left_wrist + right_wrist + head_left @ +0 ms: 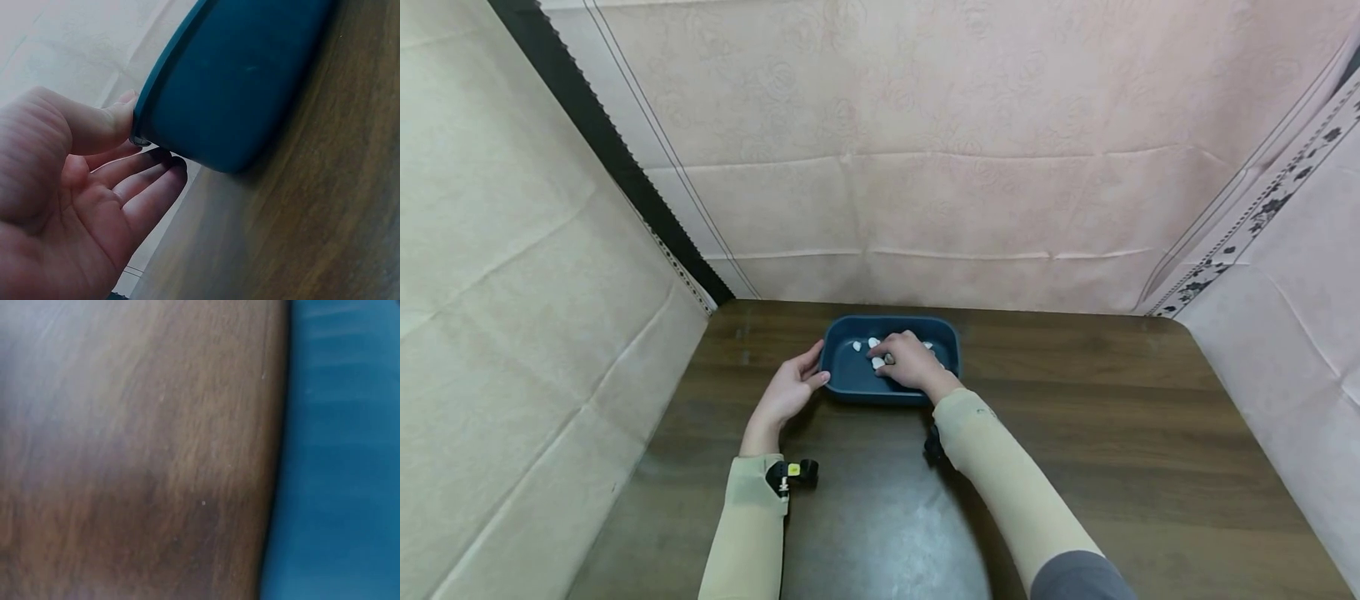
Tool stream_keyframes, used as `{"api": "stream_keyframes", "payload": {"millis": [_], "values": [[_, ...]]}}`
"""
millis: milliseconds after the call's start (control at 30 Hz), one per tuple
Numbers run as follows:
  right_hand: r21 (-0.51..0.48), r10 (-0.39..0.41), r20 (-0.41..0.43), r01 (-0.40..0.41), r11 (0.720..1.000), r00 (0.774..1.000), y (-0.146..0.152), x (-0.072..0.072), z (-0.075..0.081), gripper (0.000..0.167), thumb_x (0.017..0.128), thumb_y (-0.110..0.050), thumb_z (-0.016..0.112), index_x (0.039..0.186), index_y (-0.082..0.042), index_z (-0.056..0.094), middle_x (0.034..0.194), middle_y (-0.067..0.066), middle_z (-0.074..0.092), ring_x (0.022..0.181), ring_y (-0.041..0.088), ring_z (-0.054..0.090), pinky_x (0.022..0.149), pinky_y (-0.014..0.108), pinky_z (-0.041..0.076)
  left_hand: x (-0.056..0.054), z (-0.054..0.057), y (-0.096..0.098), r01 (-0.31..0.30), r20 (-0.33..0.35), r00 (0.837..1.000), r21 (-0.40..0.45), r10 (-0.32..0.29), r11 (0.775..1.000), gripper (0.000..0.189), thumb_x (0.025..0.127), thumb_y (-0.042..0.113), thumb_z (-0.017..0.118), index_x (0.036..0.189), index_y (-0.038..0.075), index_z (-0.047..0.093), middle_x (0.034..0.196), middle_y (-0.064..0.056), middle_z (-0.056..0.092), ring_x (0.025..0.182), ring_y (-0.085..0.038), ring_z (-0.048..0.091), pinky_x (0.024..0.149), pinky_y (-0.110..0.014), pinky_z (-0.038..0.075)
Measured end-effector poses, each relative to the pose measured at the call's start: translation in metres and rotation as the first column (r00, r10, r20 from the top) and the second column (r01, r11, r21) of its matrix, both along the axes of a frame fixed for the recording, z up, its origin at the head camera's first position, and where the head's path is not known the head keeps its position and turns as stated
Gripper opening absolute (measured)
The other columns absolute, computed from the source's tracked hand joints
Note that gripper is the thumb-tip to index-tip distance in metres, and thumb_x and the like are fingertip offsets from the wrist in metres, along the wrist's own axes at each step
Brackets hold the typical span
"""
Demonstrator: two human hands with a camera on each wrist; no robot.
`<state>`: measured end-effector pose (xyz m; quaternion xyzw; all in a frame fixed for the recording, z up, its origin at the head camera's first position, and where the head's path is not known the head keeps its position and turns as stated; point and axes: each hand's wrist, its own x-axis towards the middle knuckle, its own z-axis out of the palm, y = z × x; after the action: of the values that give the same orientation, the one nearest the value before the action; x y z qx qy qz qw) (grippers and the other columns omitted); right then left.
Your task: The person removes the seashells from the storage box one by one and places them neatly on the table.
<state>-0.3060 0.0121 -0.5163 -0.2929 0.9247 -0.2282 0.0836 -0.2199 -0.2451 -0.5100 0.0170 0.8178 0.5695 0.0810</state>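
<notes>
A dark blue rectangular tray point(880, 395) with a raised rim stands on the table. Several small white pebbles point(857, 345) lie scattered on its floor. At the tray's left end my left hand point(786, 390) grips the rim; in the left wrist view the thumb is at the rim and the fingers reach against the side wall. My right hand point(912, 360) is inside the tray, coming over its near right corner. Between its thumb and index finger it pinches a small greyish-brown pebble point(889, 359), just above a white one. The right wrist view shows no hand, only the tray wall point(337, 456) and tabletop.
The brown wood-grain table point(1112, 433) extends on both sides of the tray and toward me. A pale cloth point(925, 217) hangs behind the far edge, with further cloth panels at left and right. A black wrist camera point(801, 473) sits on the left forearm.
</notes>
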Motion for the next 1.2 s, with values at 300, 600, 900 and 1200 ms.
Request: {"api": "stream_keyframes", "payload": {"millis": [300,600,900,1200], "values": [[-0.124,-0.012,0.044,0.018,0.992,0.999,0.004,0.001,0.002,0.033,0.103,-0.032,0.076,0.135,-0.023,0.077,0.135,0.001,0.068,0.123,0.022,0.053,0.11,0.047,0.047,0.001,0.0,0.002,-0.004,-0.004,1.0,-0.007,0.004,1.0,0.064,0.11,0.009,0.06,0.169,0.012,0.034,0.172,-0.015,0.033,0.152,-0.035,0.042,0.119,-0.048,0.041],[-0.348,-0.001,0.086,0.031,0.937,0.996,0.022,0.014,0.021,0.04,0.1,-0.032,0.079,0.136,-0.015,0.074,0.124,-0.002,0.072,0.114,0.023,0.065,0.1,0.042,0.057,0.001,0.001,0.003,0.002,0.002,1.0,-0.018,-0.002,1.0,0.065,0.11,0.011,0.06,0.169,0.012,0.033,0.172,-0.015,0.033,0.152,-0.035,0.043,0.119,-0.049,0.041],[-0.46,-0.052,0.064,0.076,0.885,0.997,0.06,0.035,0.027,0.036,0.1,-0.032,0.08,0.13,-0.012,0.077,0.125,0.0,0.073,0.117,0.028,0.064,0.103,0.054,0.055,0.0,-0.001,0.003,0.016,-0.026,1.0,0.006,-0.016,1.0,0.064,0.11,0.006,0.06,0.168,0.007,0.033,0.171,-0.019,0.033,0.151,-0.035,0.043,0.117,-0.047,0.042],[-0.563,-0.165,0.093,0.188,0.805,0.982,0.1,0.056,0.027,0.04,0.097,-0.037,0.082,0.132,-0.019,0.076,0.12,-0.003,0.075,0.114,0.036,0.066,0.088,0.043,0.056,0.0,0.0,0.001,0.009,-0.024,1.0,-0.005,-0.009,1.0,0.064,0.11,0.006,0.06,0.168,0.008,0.033,0.172,-0.016,0.033,0.151,-0.032,0.044,0.116,-0.045,0.043]]}}
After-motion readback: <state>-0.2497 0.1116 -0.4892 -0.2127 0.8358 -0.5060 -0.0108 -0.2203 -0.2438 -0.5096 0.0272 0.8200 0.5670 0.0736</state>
